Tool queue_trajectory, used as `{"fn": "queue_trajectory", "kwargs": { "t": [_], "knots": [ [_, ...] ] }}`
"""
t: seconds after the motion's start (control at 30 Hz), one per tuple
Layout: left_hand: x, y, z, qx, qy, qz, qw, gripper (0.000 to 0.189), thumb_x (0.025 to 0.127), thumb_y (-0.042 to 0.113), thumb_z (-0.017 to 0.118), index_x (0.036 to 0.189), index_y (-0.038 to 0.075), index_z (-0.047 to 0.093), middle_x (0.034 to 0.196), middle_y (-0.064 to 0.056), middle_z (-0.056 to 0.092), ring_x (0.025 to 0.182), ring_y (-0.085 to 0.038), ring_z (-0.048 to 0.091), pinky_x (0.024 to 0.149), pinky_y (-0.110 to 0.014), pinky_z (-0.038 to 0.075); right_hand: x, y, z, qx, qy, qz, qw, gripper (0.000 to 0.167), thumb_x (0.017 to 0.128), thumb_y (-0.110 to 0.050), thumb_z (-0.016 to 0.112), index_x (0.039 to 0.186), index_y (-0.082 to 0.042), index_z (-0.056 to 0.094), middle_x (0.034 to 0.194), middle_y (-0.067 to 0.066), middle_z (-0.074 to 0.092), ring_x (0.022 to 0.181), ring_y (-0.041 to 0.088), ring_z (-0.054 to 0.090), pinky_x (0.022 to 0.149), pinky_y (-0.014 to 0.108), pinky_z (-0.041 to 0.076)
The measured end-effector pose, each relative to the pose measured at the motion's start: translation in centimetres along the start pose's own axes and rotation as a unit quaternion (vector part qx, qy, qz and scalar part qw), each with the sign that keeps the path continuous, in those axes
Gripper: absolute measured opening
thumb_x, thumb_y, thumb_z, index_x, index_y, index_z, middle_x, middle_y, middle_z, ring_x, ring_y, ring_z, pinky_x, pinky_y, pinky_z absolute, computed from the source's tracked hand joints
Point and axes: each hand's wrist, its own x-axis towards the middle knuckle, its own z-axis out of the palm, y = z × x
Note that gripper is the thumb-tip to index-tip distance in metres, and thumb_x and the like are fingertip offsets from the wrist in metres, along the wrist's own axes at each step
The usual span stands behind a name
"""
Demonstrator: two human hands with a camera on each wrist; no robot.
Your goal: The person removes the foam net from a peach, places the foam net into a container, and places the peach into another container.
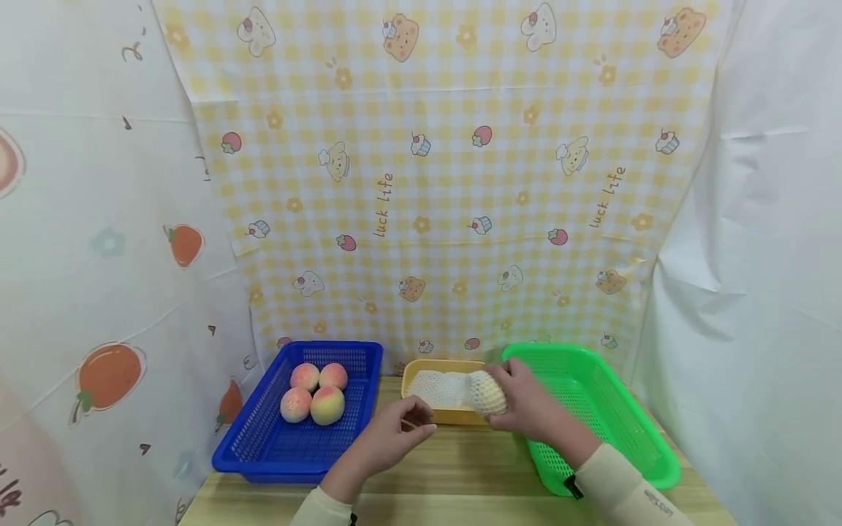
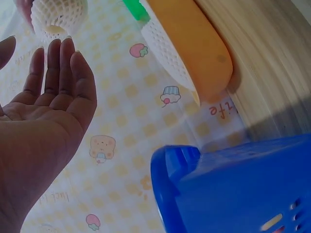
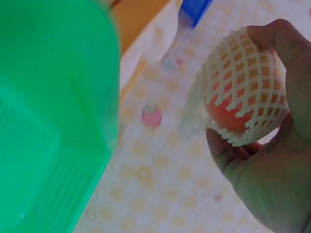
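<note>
My right hand (image 1: 529, 402) grips a peach (image 3: 226, 116) wrapped in a white foam net sleeve (image 3: 248, 73), held over the right end of a small yellow box (image 1: 454, 417). In the right wrist view, thumb and fingers wrap around the netted fruit, and the reddish peach skin shows at the net's end. More white foam nets (image 1: 434, 385) lie in the box. My left hand (image 1: 391, 436) hovers in front of the box's left corner, its fingers loosely bent with nothing in them. From the left wrist view, its palm is turned up and its fingertips (image 2: 66, 44) point toward the netted peach.
On the left stands a blue basket (image 1: 276, 467) with several bare peaches (image 1: 327, 405) toward its back. A green basket (image 1: 608, 398) stands on the right, partly behind my right forearm. The wooden table (image 1: 473, 467) backs onto a checked cloth (image 1: 454, 183).
</note>
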Motion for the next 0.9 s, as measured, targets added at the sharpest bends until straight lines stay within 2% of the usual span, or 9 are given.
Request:
{"fn": "queue_trajectory", "kwargs": {
  "t": [0.2, 0.3, 0.43, 0.6, 0.77, 0.9],
  "knots": [
    [-0.3, -0.2, -0.3, 0.002, 0.006, 0.002, 1.0000, 0.016, 0.111, 0.030, 0.070, 0.120, 0.016, 0.071, 0.113, 0.004, 0.073, 0.107, -0.015, 0.070, 0.092, -0.033, 0.058, -2.0, -2.4, 3.6, -0.014, -0.033, -0.036, 0.9987, 0.092, 0.072, -0.033, 0.102, 0.152, -0.016, 0.059, 0.116, 0.004, 0.051, 0.100, 0.017, 0.054, 0.073, 0.030, 0.058],
    [-0.4, -0.3, -0.4, 0.005, 0.006, 0.006, 1.0000, 0.016, 0.111, 0.028, 0.070, 0.121, 0.015, 0.071, 0.113, 0.004, 0.073, 0.107, -0.016, 0.070, 0.092, -0.035, 0.059, -2.8, -3.3, 5.2, 0.003, -0.049, -0.048, 0.9976, 0.088, 0.073, -0.031, 0.101, 0.150, -0.019, 0.060, 0.115, 0.002, 0.049, 0.100, 0.017, 0.054, 0.073, 0.028, 0.057],
    [-0.4, -0.4, -0.5, 0.012, 0.007, -0.003, 0.9999, 0.015, 0.111, 0.028, 0.070, 0.121, 0.017, 0.071, 0.113, 0.005, 0.073, 0.108, -0.015, 0.069, 0.093, -0.034, 0.058, -3.3, -4.4, 6.9, 0.030, -0.066, -0.054, 0.9959, 0.086, 0.073, -0.030, 0.101, 0.149, -0.019, 0.062, 0.116, 0.002, 0.050, 0.100, 0.016, 0.055, 0.075, 0.028, 0.056],
    [-0.4, -0.5, -0.5, 0.014, 0.007, -0.008, 0.9998, 0.016, 0.112, 0.030, 0.070, 0.121, 0.018, 0.071, 0.114, 0.006, 0.073, 0.109, -0.016, 0.069, 0.094, -0.034, 0.058, -3.6, -4.9, 9.0, 0.011, -0.076, -0.057, 0.9954, 0.088, 0.071, -0.035, 0.100, 0.149, -0.017, 0.064, 0.113, -0.002, 0.050, 0.098, 0.012, 0.051, 0.079, 0.029, 0.053],
    [-0.6, -0.4, -0.5, 0.009, 0.008, -0.004, 0.9999, 0.016, 0.111, 0.031, 0.070, 0.121, 0.018, 0.071, 0.114, 0.006, 0.073, 0.109, -0.016, 0.069, 0.093, -0.034, 0.058, -4.0, -4.4, 11.0, -0.003, -0.094, -0.060, 0.9937, 0.089, 0.073, -0.044, 0.098, 0.152, -0.020, 0.062, 0.112, -0.006, 0.050, 0.099, 0.010, 0.048, 0.081, 0.028, 0.051],
    [-0.6, -0.3, -0.4, 0.007, 0.010, 0.001, 0.9999, 0.016, 0.111, 0.029, 0.071, 0.121, 0.016, 0.071, 0.113, 0.004, 0.073, 0.109, -0.016, 0.069, 0.093, -0.035, 0.058, -4.4, -4.5, 11.6, -0.001, -0.103, -0.063, 0.9928, 0.091, 0.075, -0.045, 0.097, 0.153, -0.019, 0.059, 0.113, -0.007, 0.049, 0.098, 0.008, 0.047, 0.081, 0.027, 0.051]
  ]
}}
